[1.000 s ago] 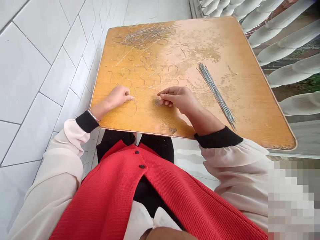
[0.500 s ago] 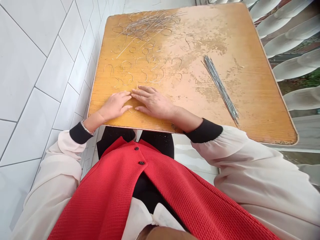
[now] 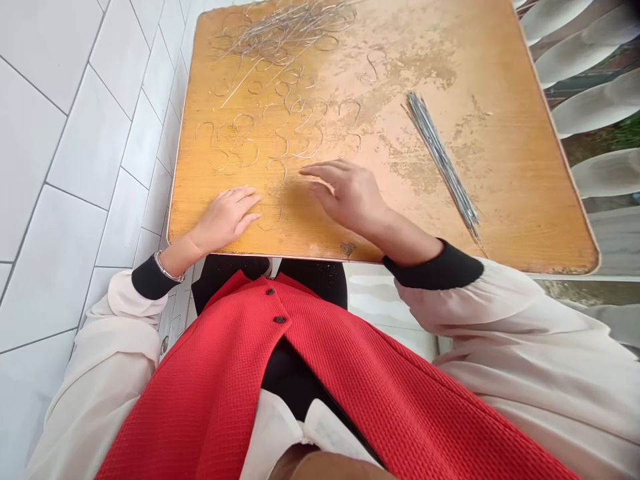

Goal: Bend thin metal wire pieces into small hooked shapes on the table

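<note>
My left hand [image 3: 227,217] lies flat on the wooden table [image 3: 500,200] near its front left edge, fingers stretched out and holding nothing. A bent wire hook [image 3: 273,217] lies just right of its fingertips. My right hand [image 3: 350,193] hovers over the table's front middle, fingers spread and empty. Several bent wire hooks [image 3: 280,137] lie in rows just beyond both hands. A bundle of straight wires [image 3: 443,163] lies to the right of my right hand.
A tangled heap of wires [image 3: 285,30] sits at the table's far left. A white tiled wall [image 3: 75,133] runs along the left. White balusters [image 3: 595,100] stand beyond the right edge. My red vest [image 3: 300,387] fills the foreground.
My right hand has lifted off the table and moved right, away from my left hand, uncovering a bent wire hook. A second ago both hands were pinched closed; now both are open.
</note>
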Demonstrator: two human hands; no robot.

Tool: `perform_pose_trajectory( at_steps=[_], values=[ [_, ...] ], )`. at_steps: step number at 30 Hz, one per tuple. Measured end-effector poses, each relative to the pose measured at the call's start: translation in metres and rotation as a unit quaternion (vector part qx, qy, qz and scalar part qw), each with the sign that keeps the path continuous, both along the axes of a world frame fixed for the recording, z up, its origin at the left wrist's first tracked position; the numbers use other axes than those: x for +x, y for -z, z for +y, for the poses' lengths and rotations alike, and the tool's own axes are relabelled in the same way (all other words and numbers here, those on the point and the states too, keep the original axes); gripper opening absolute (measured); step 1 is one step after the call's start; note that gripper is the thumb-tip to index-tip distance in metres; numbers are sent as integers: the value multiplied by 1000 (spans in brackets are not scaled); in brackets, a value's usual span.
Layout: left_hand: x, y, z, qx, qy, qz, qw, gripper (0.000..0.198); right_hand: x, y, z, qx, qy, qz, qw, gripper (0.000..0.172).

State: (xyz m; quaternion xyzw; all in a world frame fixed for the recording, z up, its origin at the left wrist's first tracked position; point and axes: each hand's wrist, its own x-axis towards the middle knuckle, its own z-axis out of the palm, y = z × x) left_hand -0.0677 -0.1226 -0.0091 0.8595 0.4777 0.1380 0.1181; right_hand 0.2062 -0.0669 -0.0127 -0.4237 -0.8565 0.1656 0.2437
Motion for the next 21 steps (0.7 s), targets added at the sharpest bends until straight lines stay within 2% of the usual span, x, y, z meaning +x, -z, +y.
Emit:
perform_pose_trajectory(
  at_steps=[3,5,10,14,17,21],
  values=[
    [-3,-2,-4,20,-2,-26,999,34,10,2,2,-28,64,30,997,32],
    [0,-3,-8,29,7,-32,999,30,12,4,1,-37,69,39,996,28],
    [18,-2,-21,45,45,9,998,27,-3,2,-2,-47,30,20,998,28],
    [28,0,-23,56,44,42,997,23,-20,-3,-1,-28,-24,-19,999,31],
    [33,4,-19,64,46,60,995,27,-28,3,1,6,-58,-33,998,32],
    [37,11,-11,95,50,77,991,35,-29,16,5,46,-66,-24,996,34]
  ],
)
